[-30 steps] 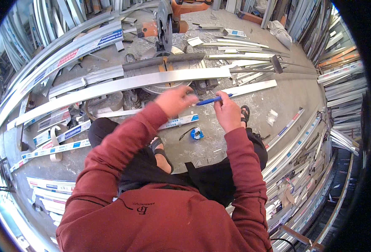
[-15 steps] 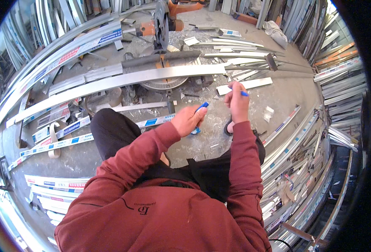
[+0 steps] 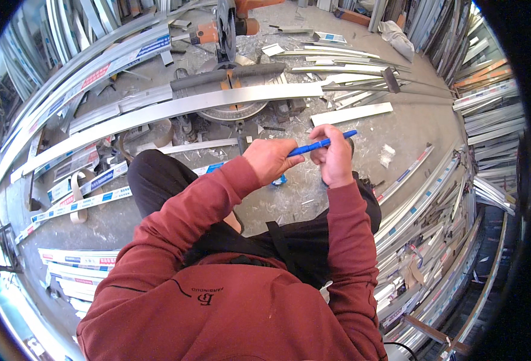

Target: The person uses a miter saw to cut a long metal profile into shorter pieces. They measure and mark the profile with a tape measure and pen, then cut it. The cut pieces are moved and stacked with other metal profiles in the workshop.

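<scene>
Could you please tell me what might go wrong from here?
The slim blue pen is gripped by the left hand and right hand; if both grips slipped, it might drop onto the grey, debris-strewn floor.

The long, flat white bar lies across the orange-and-grey saw with no hand on it, so a bump could perhaps shift it.

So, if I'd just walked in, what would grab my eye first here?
Probably the bright blue pen at the centre, running from the left hand to the right hand. Beyond it, a long pale bar lies across the base of a saw with orange parts, near the top. Stacked strips crowd the right side.
</scene>
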Motion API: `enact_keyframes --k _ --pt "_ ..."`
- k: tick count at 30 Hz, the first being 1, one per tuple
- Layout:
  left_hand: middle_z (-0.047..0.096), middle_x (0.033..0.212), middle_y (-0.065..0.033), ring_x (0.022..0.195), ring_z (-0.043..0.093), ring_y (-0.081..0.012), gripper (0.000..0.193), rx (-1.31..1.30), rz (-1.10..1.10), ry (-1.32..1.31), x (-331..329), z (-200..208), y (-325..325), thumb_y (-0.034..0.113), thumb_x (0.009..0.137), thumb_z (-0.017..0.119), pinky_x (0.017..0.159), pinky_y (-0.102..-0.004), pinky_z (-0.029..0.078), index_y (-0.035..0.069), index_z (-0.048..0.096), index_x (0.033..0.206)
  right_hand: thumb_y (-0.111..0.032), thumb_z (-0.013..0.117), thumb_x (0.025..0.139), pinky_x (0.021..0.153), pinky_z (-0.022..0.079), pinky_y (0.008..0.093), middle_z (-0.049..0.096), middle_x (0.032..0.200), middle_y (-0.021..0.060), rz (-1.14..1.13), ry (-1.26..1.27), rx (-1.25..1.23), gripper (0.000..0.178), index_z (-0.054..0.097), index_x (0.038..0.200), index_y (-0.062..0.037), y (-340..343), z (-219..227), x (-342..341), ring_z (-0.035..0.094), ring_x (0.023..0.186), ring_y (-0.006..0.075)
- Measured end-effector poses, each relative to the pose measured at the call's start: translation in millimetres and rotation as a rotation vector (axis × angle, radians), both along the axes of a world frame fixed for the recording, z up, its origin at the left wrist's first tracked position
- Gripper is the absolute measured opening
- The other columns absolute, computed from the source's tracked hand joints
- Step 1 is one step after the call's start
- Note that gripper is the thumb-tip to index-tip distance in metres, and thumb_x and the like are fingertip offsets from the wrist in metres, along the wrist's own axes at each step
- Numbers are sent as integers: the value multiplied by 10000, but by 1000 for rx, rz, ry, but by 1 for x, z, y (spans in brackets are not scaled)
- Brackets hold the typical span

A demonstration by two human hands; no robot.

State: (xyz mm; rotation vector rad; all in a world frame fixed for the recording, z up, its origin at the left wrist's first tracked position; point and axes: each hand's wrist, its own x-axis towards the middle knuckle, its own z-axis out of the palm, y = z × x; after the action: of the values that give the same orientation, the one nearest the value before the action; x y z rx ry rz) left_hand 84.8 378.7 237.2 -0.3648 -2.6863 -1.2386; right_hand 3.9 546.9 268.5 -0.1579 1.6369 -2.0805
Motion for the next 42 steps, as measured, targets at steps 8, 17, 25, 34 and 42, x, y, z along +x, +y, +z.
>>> enact_keyframes --k 8,17,25,34,42 --pt "564 669 -168 650 582 -380 438 73 -114 -99 -16 -25 -20 463 983 485 581 -453 453 61 538 817 -328 450 964 416 310 246 460 568 -5 147 -16 -33 363 563 767 -46 -17 -41 -22 386 444 82" --pt "496 573 -22 450 418 -137 583 1339 -326 -1273 -76 -83 -65 611 989 360 428 -292 347 112 482 713 -322 475 938 432 334 255 506 615 7 208 -225 -73 318 561 766 -69 -57 -121 -79 427 481 90" --pt "695 727 -135 708 678 -293 675 -418 -179 -1077 -126 -157 -245 665 836 555 651 -435 508 15 722 767 -244 654 874 753 517 395 649 922 154 168 349 1048 308 627 1042 13 9 -353 -167 646 832 257" --pt "394 1467 -142 1345 390 -351 1013 -760 686 -1117 -22 -190 -410 421 600 860 1091 -535 324 122 393 1448 -298 830 696 1163 238 466 514 1367 118 556 1232 1171 807 453 1375 -79 -104 -264 -300 441 1297 308" --pt "526 1370 -135 1323 444 -295 842 -635 800 -567 -49 -234 -404 361 661 851 1158 -471 257 95 486 1372 -235 850 669 1085 360 430 537 1320 171 618 1240 1326 779 481 1325 -36 -99 -265 -412 482 1254 346"
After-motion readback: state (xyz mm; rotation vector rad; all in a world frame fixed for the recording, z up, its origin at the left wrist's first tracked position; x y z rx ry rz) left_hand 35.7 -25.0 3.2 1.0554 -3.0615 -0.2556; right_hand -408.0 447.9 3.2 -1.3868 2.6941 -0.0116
